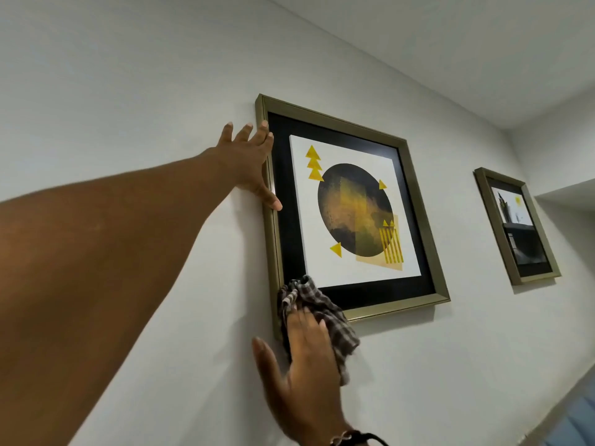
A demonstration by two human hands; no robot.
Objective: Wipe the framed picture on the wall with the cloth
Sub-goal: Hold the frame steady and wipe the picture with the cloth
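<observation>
A framed picture (pixel 351 201) with a dull gold frame, black mat and a dark circle with yellow triangles hangs on the white wall. My left hand (pixel 249 162) lies flat against the frame's upper left edge, fingers spread, thumb on the glass side. My right hand (pixel 302 355) presses a checked brown-and-white cloth (pixel 322 310) onto the frame's lower left corner. The cloth covers that corner and hangs a little below the frame.
A second, smaller gold-framed picture (pixel 515 226) hangs further right on the same wall. The ceiling meets the wall above. A recess in the wall (pixel 566 197) and something blue (pixel 573 423) show at the right edge.
</observation>
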